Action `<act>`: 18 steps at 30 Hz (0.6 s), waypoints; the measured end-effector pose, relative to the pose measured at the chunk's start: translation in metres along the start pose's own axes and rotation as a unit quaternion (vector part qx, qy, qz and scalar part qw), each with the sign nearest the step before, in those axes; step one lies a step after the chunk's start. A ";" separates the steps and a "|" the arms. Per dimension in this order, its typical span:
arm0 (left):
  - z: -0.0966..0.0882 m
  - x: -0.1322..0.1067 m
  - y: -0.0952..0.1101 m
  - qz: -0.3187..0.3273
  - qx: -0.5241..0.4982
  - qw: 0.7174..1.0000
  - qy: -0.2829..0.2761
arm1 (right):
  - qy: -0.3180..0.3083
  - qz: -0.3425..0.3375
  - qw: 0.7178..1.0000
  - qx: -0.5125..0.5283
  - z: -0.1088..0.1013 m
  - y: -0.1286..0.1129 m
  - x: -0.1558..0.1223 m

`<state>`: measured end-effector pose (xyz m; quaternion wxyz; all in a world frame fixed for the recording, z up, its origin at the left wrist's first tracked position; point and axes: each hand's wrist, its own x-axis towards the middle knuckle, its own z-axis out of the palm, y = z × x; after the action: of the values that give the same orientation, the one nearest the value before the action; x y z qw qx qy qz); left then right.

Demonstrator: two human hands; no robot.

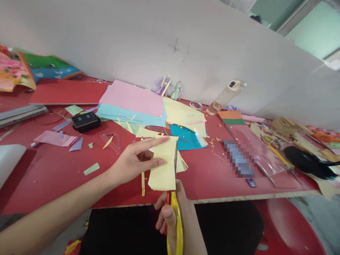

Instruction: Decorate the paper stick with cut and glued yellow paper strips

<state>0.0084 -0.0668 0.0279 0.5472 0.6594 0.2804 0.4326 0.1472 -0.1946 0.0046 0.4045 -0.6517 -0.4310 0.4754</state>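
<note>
My left hand (136,159) pinches a pale yellow piece of paper (164,166) between thumb and fingers and holds it up over the red table (53,166). My right hand (174,212) grips a pair of scissors with yellow and red handles (176,223) just below the paper. The scissor blade (175,159) runs up along the paper's right edge. A yellow pencil (143,184) lies on the table under the paper.
Pink (132,97), light blue and yellow sheets lie stacked at the back, with a teal sheet (186,138) nearer. A black device (85,121), a clear set square (113,141), a glue bottle (200,137), a clear bottle (225,95) and paper scraps are scattered around. A white wall stands behind.
</note>
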 end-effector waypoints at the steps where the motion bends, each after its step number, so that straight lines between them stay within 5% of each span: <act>1: 0.000 0.000 0.000 -0.002 -0.001 1.000 -0.004 | 0.006 0.004 1.000 0.005 0.001 -0.001 0.001; 9: -0.001 0.001 0.002 -0.025 -0.004 1.000 -0.006 | 0.009 0.048 0.999 0.012 -0.002 -0.013 0.001; 18: -0.002 0.001 0.005 -0.058 -0.042 0.997 -0.034 | 0.018 -0.083 0.995 -0.055 -0.007 -0.008 0.004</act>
<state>0.0068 -0.0659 0.0331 0.6076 0.6328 0.2815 0.3887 0.1535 -0.1894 0.0131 0.4141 -0.6433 -0.5016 0.4039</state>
